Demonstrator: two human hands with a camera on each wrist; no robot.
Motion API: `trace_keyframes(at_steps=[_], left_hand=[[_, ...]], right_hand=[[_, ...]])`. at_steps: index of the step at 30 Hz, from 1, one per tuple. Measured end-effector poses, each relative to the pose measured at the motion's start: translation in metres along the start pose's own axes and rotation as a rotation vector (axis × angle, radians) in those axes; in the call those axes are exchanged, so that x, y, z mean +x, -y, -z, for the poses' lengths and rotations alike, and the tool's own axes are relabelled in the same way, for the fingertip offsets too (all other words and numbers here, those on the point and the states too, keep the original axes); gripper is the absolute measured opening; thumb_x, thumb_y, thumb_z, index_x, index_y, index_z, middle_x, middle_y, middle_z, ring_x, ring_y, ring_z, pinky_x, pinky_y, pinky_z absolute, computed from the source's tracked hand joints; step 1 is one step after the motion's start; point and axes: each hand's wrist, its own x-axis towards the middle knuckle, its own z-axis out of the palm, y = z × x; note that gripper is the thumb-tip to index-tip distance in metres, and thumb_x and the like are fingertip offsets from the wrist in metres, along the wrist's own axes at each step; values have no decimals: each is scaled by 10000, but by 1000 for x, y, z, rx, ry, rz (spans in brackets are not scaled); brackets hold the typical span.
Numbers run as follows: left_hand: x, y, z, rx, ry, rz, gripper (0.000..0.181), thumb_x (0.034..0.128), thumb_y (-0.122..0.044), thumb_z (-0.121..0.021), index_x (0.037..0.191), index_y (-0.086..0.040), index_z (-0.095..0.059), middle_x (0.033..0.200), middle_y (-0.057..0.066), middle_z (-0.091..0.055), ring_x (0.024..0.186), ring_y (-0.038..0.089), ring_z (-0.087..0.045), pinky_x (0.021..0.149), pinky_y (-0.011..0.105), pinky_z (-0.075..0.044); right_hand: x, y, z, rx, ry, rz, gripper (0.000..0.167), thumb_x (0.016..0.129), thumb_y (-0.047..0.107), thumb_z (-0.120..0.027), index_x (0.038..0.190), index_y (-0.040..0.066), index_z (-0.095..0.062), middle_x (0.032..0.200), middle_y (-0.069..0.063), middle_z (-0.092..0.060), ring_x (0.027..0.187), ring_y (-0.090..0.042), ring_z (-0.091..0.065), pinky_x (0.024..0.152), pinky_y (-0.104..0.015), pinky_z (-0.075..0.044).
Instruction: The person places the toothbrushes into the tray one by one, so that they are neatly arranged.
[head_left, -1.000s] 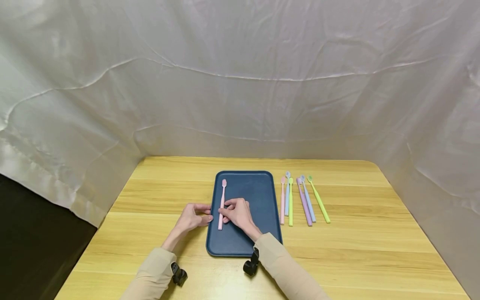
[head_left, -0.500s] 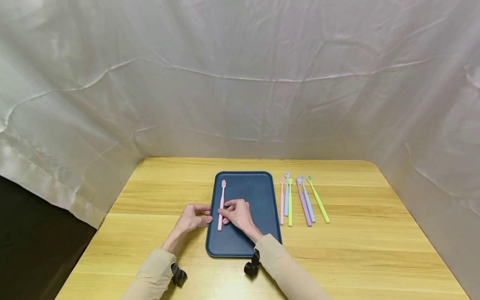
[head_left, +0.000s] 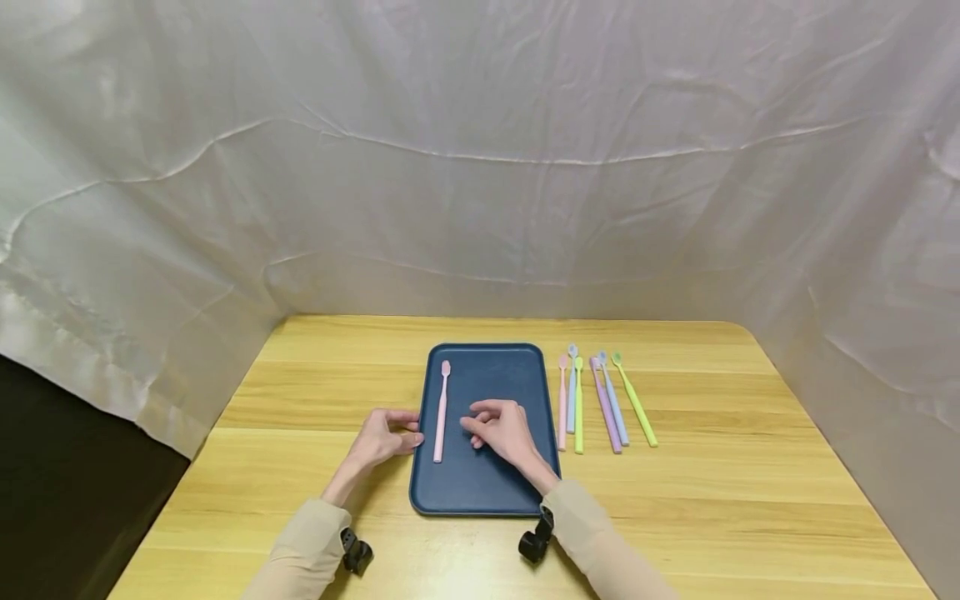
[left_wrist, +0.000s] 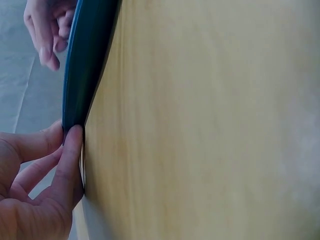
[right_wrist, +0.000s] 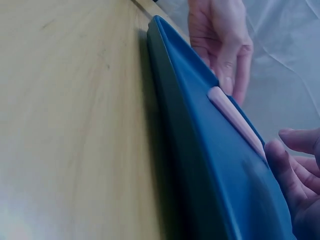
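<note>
A pink toothbrush lies along the left side of a dark blue tray, head pointing to the far end. My left hand holds the tray's left rim between thumb and fingers; the left wrist view shows its fingertips against the rim. Over the middle of the tray is my right hand, just right of the toothbrush, with loosely bent fingers and nothing in them. A gap shows between thumb and forefinger in the right wrist view, where the toothbrush handle is partly hidden behind the hand.
Right of the tray, on the wooden table, lie several toothbrushes: pink, blue, green, purple, a second blue and a second green. A grey curtain hangs around the back and sides.
My right hand has let go of the pink toothbrush and moved a little to the right. The toothbrush stays on the tray. My left hand keeps its place at the rim.
</note>
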Motion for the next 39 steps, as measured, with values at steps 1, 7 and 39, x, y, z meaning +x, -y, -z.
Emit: trace_keyframes(at_steps=[1,7,39], left_hand=[[0,0,0,2,0,0,420,841,85,-716,1239,171,-612,1057,298,-687,812,176,-694,761,332,-672],[1,0,0,5,0,-1,421,840,87,-711,1240,173,-610,1056,292,-686,810,170,-689,756,316,-671],[1,-3,-4,8,-15,23,408,832,100,-714,1224,168,-623,1046,279,-694,804,180,-700,754,342,-673]], right_hand=[[-2,-1,4,11,-3,4,376,887,159,-773,1186,-54,-696,781,-135,-742,540,-119,-678,574,-254,-637],[-13,-3,30,48,-40,17,342,882,99,-767,1158,-88,-691,799,-192,-723,547,-149,-667,534,-271,-624],[-72,-70,218,-109,-520,-110,368,874,121,-786,1167,-83,-694,758,239,-632,667,54,-597,557,-108,-502]])
